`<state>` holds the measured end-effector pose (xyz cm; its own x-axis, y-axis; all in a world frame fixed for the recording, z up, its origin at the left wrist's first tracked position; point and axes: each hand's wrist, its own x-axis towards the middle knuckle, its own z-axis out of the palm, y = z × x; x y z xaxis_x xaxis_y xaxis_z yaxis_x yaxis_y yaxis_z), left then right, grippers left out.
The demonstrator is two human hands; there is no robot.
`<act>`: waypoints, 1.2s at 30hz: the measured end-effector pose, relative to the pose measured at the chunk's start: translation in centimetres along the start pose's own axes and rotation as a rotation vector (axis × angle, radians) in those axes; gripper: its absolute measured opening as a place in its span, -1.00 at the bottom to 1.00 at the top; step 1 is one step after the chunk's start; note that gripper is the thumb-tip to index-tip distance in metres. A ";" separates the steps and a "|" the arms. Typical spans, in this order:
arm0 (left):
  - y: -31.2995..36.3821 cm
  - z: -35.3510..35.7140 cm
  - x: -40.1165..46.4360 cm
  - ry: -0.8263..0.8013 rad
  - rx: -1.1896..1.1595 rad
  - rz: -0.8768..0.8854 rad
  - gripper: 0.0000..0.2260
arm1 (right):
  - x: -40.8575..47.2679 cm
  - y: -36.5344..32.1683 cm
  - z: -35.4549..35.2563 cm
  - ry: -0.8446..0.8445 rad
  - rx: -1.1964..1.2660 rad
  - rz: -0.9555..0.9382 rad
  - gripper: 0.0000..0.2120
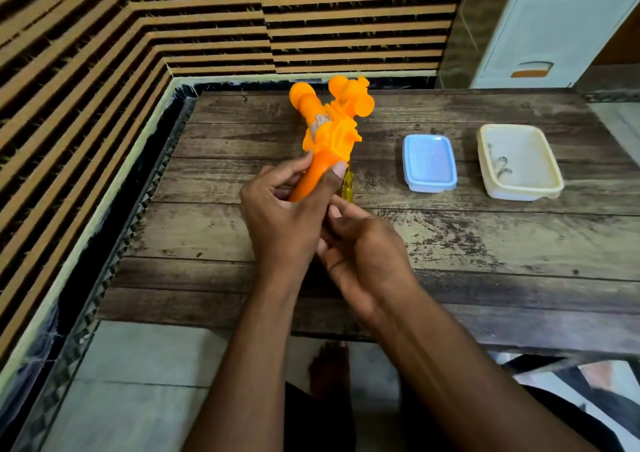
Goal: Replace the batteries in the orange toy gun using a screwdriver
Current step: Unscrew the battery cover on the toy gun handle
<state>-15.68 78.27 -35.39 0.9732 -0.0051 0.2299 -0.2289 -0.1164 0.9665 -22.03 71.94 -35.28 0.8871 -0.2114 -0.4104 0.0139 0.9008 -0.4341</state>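
While left hand (280,216) grips the glossy orange toy gun (327,132) by its smooth handle above the weathered plank table (485,243), right hand (363,254) pinches a translucent yellow screwdriver (348,184) at the handle; two rounded plastic tubs (429,164) sit well right, near edge open.

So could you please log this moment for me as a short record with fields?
toy gun: orange, held over the table, muzzle end away from the person
left hand: grips the gun's handle
right hand: at the handle's base, fingers curled; what it holds is unclear
screwdriver: yellow handle partly hidden behind the hands
table: dark wood
blue box: lid on
cream tray: open, small items inside
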 end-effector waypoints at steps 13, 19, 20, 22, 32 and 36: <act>-0.3 -0.3 0.1 -0.016 -0.100 -0.061 -0.68 | -0.4 0.1 -0.2 0.023 -0.110 -0.089 -0.71; -0.3 -0.1 -0.1 -0.004 -0.109 -0.066 -0.69 | -0.2 0.1 -0.4 0.046 -0.092 -0.084 -0.71; -0.3 -0.1 -0.1 -0.003 -0.107 -0.064 -0.69 | -0.2 0.1 -0.4 0.050 -0.085 -0.081 -0.72; -0.3 -0.1 -0.1 -0.005 -0.099 -0.060 -0.68 | -0.2 0.1 -0.4 0.051 -0.081 -0.078 -0.73; -0.9 0.1 0.1 -0.020 0.021 -0.011 -0.64 | 0.0 0.0 -0.7 0.071 -0.108 -0.074 -0.64; -1.2 0.0 0.2 -0.047 0.107 0.045 -0.62 | 0.5 0.1 -1.2 0.070 -0.097 -0.050 -0.57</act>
<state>-15.26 78.38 -36.50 0.9626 -0.0594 0.2643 -0.2709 -0.2201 0.9371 -22.17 71.48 -36.50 0.8518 -0.2844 -0.4400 0.0099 0.8483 -0.5294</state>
